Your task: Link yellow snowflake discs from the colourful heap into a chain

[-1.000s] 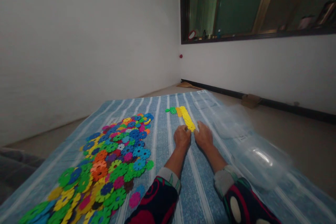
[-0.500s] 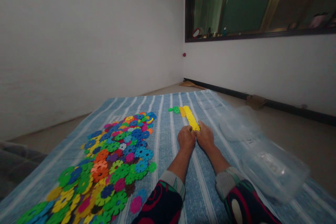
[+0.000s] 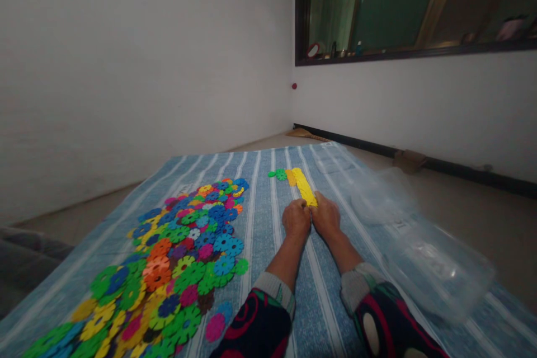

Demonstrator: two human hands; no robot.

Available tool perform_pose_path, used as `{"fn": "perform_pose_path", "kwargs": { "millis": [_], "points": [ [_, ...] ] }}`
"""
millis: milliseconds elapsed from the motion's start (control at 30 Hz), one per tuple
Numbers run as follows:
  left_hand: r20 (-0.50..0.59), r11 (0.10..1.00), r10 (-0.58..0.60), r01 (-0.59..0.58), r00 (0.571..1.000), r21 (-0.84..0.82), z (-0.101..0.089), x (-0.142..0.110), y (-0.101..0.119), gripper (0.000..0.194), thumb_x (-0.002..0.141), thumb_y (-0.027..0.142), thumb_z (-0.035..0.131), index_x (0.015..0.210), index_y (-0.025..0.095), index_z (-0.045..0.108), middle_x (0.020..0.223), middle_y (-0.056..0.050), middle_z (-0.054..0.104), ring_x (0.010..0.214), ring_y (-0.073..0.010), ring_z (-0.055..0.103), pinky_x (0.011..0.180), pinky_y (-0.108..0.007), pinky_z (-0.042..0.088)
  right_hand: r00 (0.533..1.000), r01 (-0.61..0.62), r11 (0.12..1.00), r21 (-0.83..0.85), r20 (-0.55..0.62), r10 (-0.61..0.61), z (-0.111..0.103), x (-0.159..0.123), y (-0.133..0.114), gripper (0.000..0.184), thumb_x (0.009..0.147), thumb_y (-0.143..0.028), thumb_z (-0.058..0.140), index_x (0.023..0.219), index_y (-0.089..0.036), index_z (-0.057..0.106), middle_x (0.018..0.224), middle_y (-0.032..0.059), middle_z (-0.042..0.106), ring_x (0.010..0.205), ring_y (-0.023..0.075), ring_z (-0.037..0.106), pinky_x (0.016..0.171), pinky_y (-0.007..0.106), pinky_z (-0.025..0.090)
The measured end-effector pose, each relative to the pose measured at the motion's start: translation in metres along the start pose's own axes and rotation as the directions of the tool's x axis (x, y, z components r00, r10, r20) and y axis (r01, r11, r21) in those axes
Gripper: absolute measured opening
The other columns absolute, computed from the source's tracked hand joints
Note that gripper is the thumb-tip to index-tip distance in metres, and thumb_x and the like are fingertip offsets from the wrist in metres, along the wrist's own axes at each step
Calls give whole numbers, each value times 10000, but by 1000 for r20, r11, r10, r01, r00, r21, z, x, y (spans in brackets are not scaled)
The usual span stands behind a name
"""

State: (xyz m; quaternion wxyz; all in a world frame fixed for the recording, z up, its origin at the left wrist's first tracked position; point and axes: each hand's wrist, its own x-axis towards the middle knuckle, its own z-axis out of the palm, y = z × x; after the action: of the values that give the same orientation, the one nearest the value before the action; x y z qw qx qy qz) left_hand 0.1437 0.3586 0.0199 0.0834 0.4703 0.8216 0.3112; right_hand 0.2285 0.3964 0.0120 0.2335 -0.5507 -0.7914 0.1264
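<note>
A bar of joined yellow snowflake discs [image 3: 305, 187] lies on the striped cloth, pointing away from me. My left hand [image 3: 296, 217] is closed at its near end, fingers curled. Beside it my right hand [image 3: 326, 213] grips the same end, and the two hands nearly touch. Orange discs [image 3: 291, 177] adjoin the left of the bar's far end. Further left are a green disc [image 3: 281, 174] and a smaller green piece [image 3: 272, 174]; whether they are joined to the orange ones I cannot tell. The fingertips are partly hidden.
A large heap of mixed coloured snowflake discs [image 3: 180, 257] spreads over the left of the striped cloth [image 3: 260, 224]. On the right lie a clear plastic container [image 3: 444, 274] and clear plastic bags [image 3: 381, 196]. Walls stand beyond the cloth's far edge.
Both hands stay on the near end of the yellow bar with almost the same pose. The whole view has shifted very slightly; nothing else visibly moved.
</note>
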Motion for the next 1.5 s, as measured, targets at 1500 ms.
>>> {"fn": "perform_pose_path", "kwargs": {
  "millis": [1500],
  "points": [
    [12, 988, -18, 20, 1000, -155, -7, -12, -2, 283, 789, 126, 546, 990, 158, 742, 1050, -93, 749, 984, -189, 672, 876, -255, 480, 987, -76, 944, 321, -112, 117, 10, -5, 16, 459, 868, -354, 499, 1249, -113, 587, 1147, 146, 700, 1052, 248, 648, 909, 337, 447]
  ]
}}
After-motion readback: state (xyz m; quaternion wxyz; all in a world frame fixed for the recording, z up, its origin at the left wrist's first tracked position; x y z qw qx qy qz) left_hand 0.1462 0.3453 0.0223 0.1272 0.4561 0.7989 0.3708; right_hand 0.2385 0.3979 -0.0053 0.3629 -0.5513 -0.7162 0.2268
